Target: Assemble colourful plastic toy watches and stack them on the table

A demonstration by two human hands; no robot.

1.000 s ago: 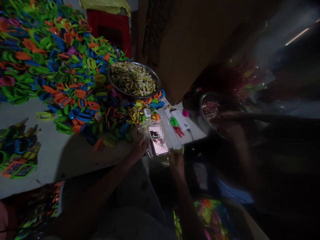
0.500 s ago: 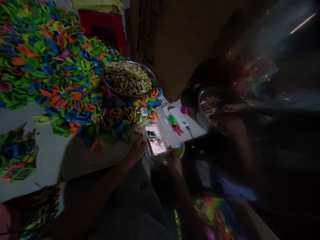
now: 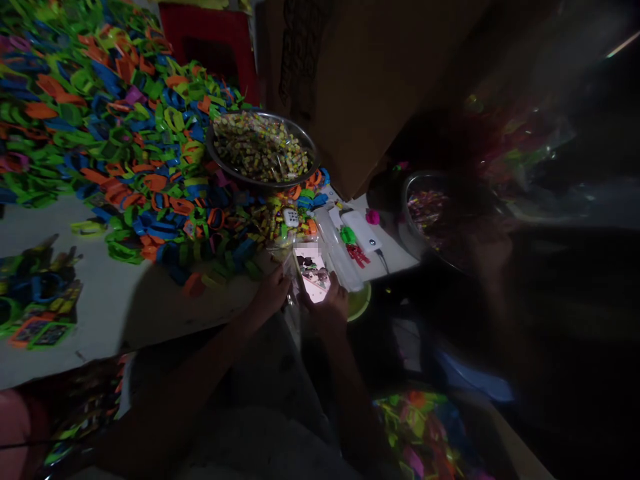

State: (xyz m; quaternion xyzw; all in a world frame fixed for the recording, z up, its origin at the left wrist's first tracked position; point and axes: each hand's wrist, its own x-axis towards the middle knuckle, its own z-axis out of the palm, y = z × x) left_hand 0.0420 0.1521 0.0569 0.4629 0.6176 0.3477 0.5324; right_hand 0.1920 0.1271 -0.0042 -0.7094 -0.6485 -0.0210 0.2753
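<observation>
A smartphone [image 3: 313, 275] with a lit, pinkish screen, partly pixelated, is at the front edge of the table. My right hand [image 3: 331, 305] grips its lower end, thumb on the left side and fingers on the right. Just left of the phone, my left hand [image 3: 274, 289] is closed on crinkled clear plastic [image 3: 286, 255], which looks like a bag; its fingertips are dim. Small wrapped candies [image 3: 263, 220] and a white keypad-like piece [image 3: 291, 217] lie beyond the phone. Flat clear plastic sleeves [image 3: 337, 250] rest to its right.
Colourful plastic toy watches [image 3: 150, 160] are heaped at left. A metal bowl [image 3: 213, 157] of candies stands behind. Farther right are a white power bank [image 3: 361, 230] with a cable, and another metal bowl [image 3: 411, 233] with a co-worker's blurred arm [image 3: 493, 267] over it. A cardboard box [image 3: 370, 87] stands behind.
My right hand has moved up and left from below the phone's corner and now grips its lower end. My left hand stays beside the phone. The view has shifted slightly.
</observation>
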